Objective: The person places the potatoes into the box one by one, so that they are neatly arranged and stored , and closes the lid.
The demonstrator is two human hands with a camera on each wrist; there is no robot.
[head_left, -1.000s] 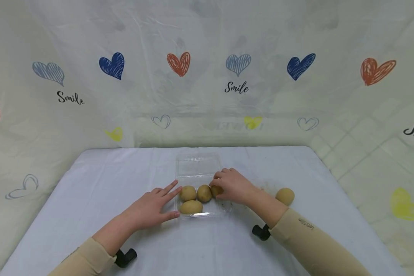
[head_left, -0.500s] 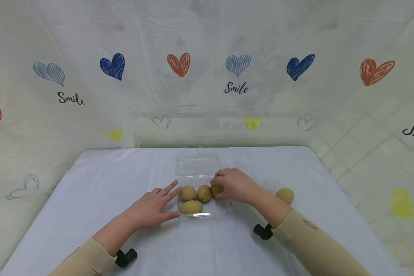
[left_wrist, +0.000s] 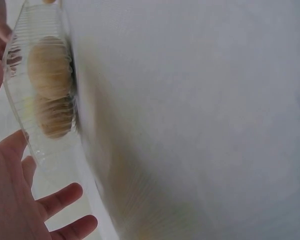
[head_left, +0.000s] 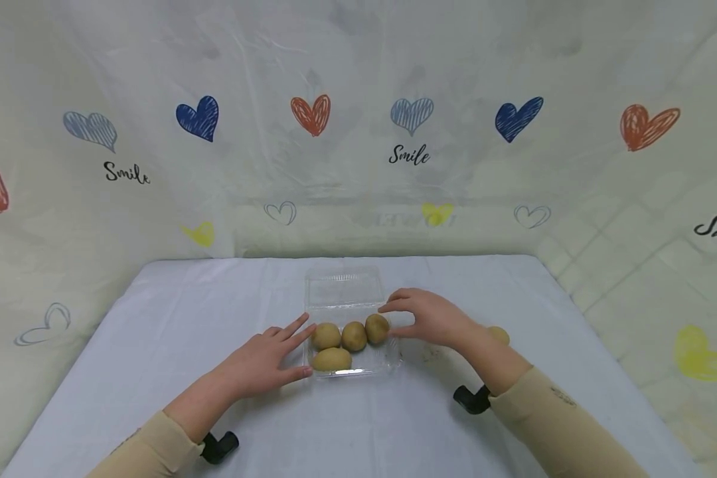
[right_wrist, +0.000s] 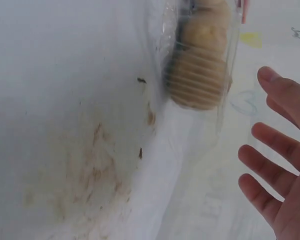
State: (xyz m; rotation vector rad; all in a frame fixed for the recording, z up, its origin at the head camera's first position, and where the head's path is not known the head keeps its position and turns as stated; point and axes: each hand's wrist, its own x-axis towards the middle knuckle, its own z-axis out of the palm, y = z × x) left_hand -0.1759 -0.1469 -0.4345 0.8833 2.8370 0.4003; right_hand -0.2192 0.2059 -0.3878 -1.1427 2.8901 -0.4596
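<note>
A clear plastic clamshell box [head_left: 367,364] lies with its lid [head_left: 342,289] folded back, several potatoes inside. Three of them form a row, the rightmost potato [head_left: 377,329] at the box's right side; an oblong potato [head_left: 332,359] lies in front. My left hand [head_left: 263,362] is spread, fingertips and thumb at the box's left rim; the left wrist view shows the fingers [left_wrist: 62,200] extended. Just right of the rightmost potato, my right hand [head_left: 433,318] has parted thumb and fingers. Nothing is in its grasp in the right wrist view, where the fingers [right_wrist: 267,167] are loosely bent.
Another potato [head_left: 499,334] lies on the white-covered table [head_left: 346,431] to the right, partly hidden behind my right forearm. Brown soil smudges [right_wrist: 102,170] mark the cloth right of the box. A heart-printed curtain [head_left: 358,166] hangs behind the table.
My right hand has let go of the rightmost potato and drawn back to the right, leaving it in the box. My left hand has stayed at the left rim.
</note>
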